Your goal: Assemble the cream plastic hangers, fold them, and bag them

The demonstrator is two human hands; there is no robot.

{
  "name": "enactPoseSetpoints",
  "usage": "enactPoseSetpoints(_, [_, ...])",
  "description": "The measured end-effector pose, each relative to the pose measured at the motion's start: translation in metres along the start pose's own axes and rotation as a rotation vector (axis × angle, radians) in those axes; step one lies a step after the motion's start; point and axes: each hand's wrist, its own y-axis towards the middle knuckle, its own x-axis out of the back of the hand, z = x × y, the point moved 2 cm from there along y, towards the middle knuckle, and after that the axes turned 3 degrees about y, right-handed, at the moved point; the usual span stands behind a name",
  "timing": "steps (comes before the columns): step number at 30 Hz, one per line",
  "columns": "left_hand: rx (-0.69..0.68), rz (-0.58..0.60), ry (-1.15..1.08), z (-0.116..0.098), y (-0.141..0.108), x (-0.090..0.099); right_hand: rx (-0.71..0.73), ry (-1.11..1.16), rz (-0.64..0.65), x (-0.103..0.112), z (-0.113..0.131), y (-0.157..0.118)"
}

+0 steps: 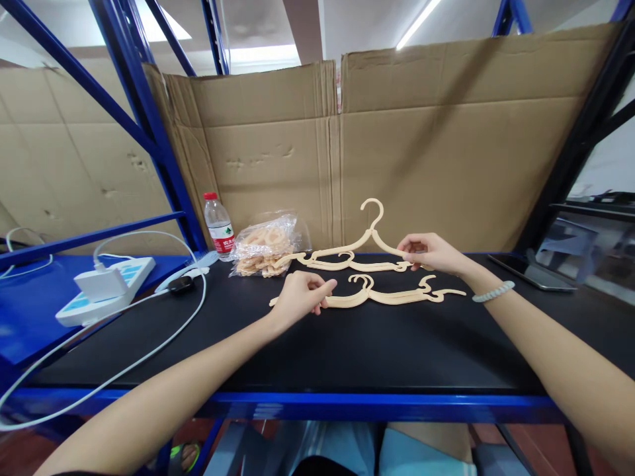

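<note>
My right hand [434, 253] is closed on the right end of a cream clothes hanger [372, 233], whose hook points up. Below that hook, another cream hanger [330, 265] lies low on the black tabletop. Nearer to me rests a stacked pair of hangers [397, 297] with their hooks side by side. My left hand [301, 297] has its fingers curled together at the left arm of this near pair, covering part of it. A bit of that arm sticks out to the left of the hand.
A clear plastic bag of cream pieces [268, 244] stands behind my left hand, beside a water bottle [219, 228]. At left lie a power strip [109, 291] and looping white cables. Cardboard [446, 145] walls the back. A flat dark device [528, 272] lies at right.
</note>
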Motion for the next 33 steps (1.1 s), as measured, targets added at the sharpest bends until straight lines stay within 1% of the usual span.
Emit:
enactPoseSetpoints(1, [-0.14,-0.034,0.151,-0.003,-0.005,-0.002,-0.008,0.014,0.006,0.001,0.001,-0.001])
enactPoseSetpoints(2, [-0.295,-0.095,0.286,-0.007,-0.009,-0.003,-0.014,0.022,0.016,0.002,0.002,-0.002])
enactPoseSetpoints(4, [-0.58,-0.262,0.48,-0.013,-0.017,-0.003,-0.032,0.028,0.055,0.002,0.003,-0.003])
enactPoseSetpoints(5, [-0.684,-0.343,0.536,-0.014,-0.018,-0.001,-0.044,0.029,0.084,0.0,0.003,-0.003])
enactPoseSetpoints(6, [-0.749,-0.397,0.573,-0.015,-0.018,0.001,-0.057,0.028,0.117,-0.002,0.003,-0.003])
enactPoseSetpoints(7, [-0.779,-0.422,0.602,-0.015,-0.016,0.004,-0.067,0.027,0.151,-0.004,0.003,-0.003])
enactPoseSetpoints(8, [-0.783,-0.426,0.628,-0.014,-0.013,0.007,-0.075,0.026,0.183,-0.006,0.002,-0.003])
enactPoseSetpoints(9, [-0.766,-0.398,0.657,-0.013,-0.009,0.01,-0.081,0.026,0.213,-0.008,0.001,-0.003])
enactPoseSetpoints(12, [-0.648,-0.244,0.689,-0.008,0.002,0.016,-0.102,0.028,0.287,-0.011,-0.003,-0.003])
enactPoseSetpoints(15, [-0.558,-0.107,0.716,-0.008,0.004,0.016,-0.095,-0.017,0.376,-0.012,-0.004,-0.004])
enactPoseSetpoints(18, [-0.52,0.009,0.791,-0.01,0.0,0.011,-0.044,-0.142,0.425,-0.012,0.001,-0.007])
enactPoseSetpoints(21, [-0.506,0.105,0.886,-0.013,-0.004,0.009,-0.049,-0.235,0.473,-0.014,0.006,-0.011])
enactPoseSetpoints(24, [-0.507,0.187,0.968,-0.016,-0.007,0.009,-0.071,-0.287,0.593,-0.017,0.005,-0.014])
enactPoseSetpoints(26, [-0.522,0.233,1.012,-0.017,-0.008,0.009,-0.077,-0.336,0.663,-0.017,0.003,-0.015])
enactPoseSetpoints(28, [-0.54,0.261,1.048,-0.019,-0.01,0.009,-0.082,-0.378,0.703,-0.016,0.001,-0.016])
enactPoseSetpoints(33, [-0.57,0.272,1.054,-0.017,-0.011,0.006,-0.113,-0.395,0.772,-0.015,0.001,-0.018])
